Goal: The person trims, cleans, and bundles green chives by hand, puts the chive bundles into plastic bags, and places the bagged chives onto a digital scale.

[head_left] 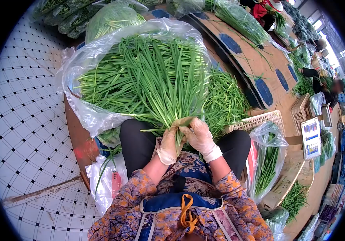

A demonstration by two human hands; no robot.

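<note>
Both my hands wear thin pale gloves and meet in front of my lap. My left hand (169, 143) is wrapped round the pale stem ends of a fanned bunch of long green leaves (166, 92). Beside it, touching, my right hand (199, 138) also closes on the stems. The bunch spreads away from me over a large heap of similar leaves (108, 80), which lies in an opened clear plastic bag (86, 114). More loose greens (224, 100) lie just right of the bag.
A cream crate (274, 117) stands by my right knee, near a bag of greens (266, 160). A scale display (311, 138) is farther right. Filled bags (112, 20) lie at the back. A co-worker (333, 86) is at the far right, another person (262, 12) at the top.
</note>
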